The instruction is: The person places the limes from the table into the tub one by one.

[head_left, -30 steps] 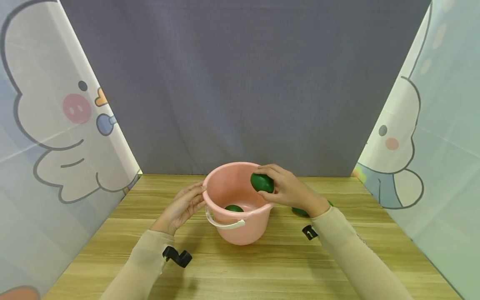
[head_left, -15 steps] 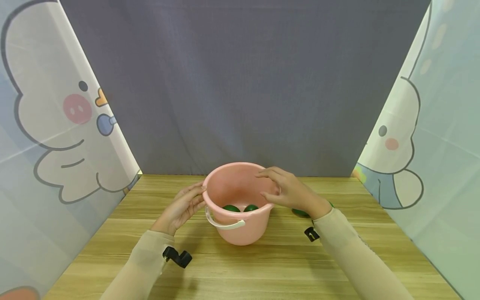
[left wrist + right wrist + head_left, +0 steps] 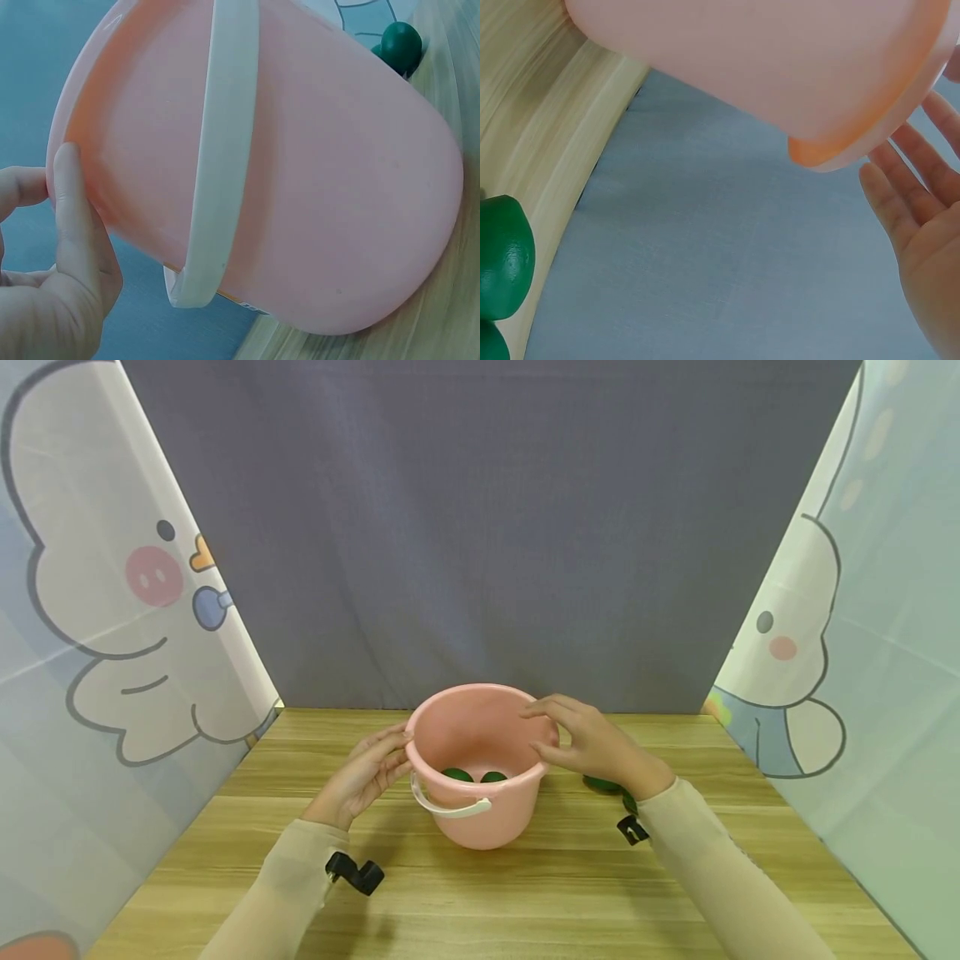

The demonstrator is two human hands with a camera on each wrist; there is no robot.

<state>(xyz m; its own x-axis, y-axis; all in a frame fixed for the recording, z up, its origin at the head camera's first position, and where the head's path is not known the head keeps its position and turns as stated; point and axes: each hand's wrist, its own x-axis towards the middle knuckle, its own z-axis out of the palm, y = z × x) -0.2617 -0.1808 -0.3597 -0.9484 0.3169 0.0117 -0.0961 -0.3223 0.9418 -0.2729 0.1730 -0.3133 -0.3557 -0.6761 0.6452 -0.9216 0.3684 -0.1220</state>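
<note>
A pink bucket (image 3: 480,818) stands upright on the table, its white handle (image 3: 452,812) hanging down at the front. My left hand (image 3: 366,772) pinches the bucket's left rim between thumb and finger, as the left wrist view shows. Over the right rim is my right hand (image 3: 592,745), fingers spread and nothing held. Inside the bucket lie two glossy dark green rounded things, one left (image 3: 457,774) and one right (image 3: 493,777), their lower parts hidden by the front wall. More such green things (image 3: 506,259) lie on the table, right of the bucket, partly behind my right hand and wrist.
The wooden table (image 3: 480,910) ends at a grey cloth backdrop (image 3: 480,527) behind the bucket. Cartoon-printed sheets hang at the left (image 3: 90,710) and right (image 3: 885,693). Black mounts sit on the left (image 3: 356,872) and right (image 3: 632,830) wrists.
My right hand let go of a green rounded thing, which dropped into the bucket beside the first one. That hand then shifted slightly right. My left hand stayed at the rim.
</note>
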